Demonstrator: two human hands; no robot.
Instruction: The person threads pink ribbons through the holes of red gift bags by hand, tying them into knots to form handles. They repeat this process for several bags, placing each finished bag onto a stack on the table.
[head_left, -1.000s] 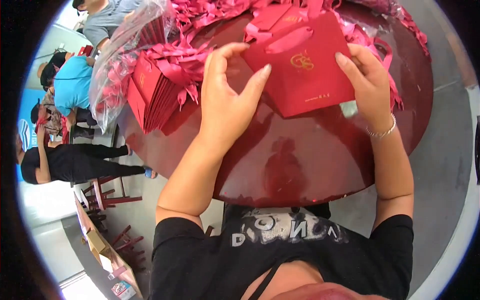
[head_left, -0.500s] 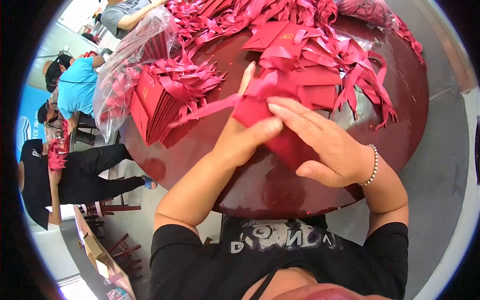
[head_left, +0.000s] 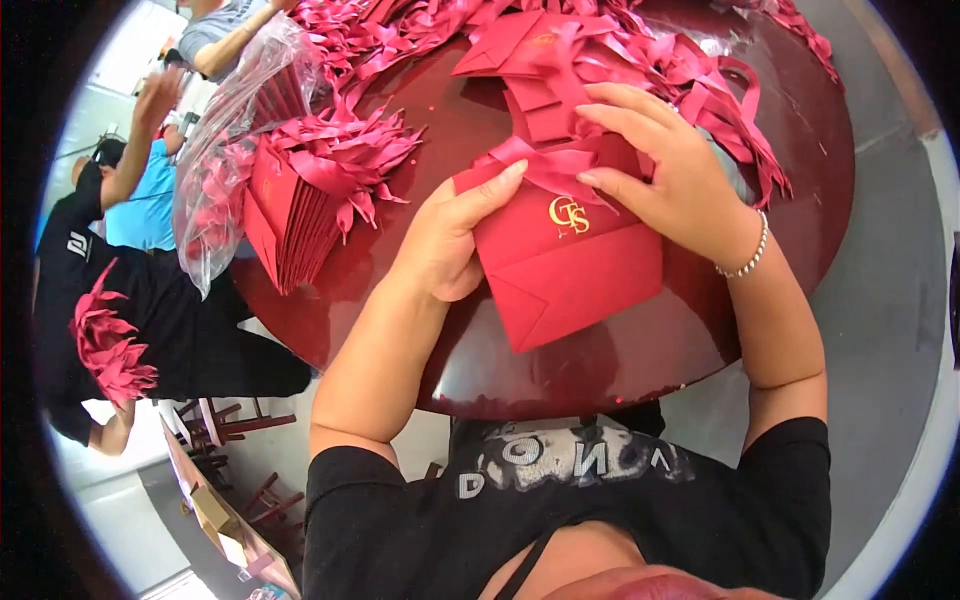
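Observation:
A red paper gift bag (head_left: 570, 270) with gold letters on its front is held tilted over the table. My left hand (head_left: 450, 230) grips its left edge, thumb on the front and the other fingers mostly hidden behind. A pink-red ribbon (head_left: 548, 168) lies across the bag's top. At the upper right corner is my right hand (head_left: 670, 165), its fingers stretched out and apart from the thumb, whose tip touches the ribbon area. More red bags (head_left: 540, 105) with ribbons lie just beyond my hands.
A stack of red bags (head_left: 285, 215) stands left on the round table (head_left: 480, 370), beside a clear plastic bag (head_left: 215, 200). Ribboned bags (head_left: 400, 35) are heaped at the back. A person in black (head_left: 140, 320) carries a red ribbon bunch (head_left: 110, 340) at the left.
The gift bag, blurred and partly covered before, now faces me with its lettering showing. My right hand has moved up and right, fingers spreading. The person in black has come closer with an arm raised.

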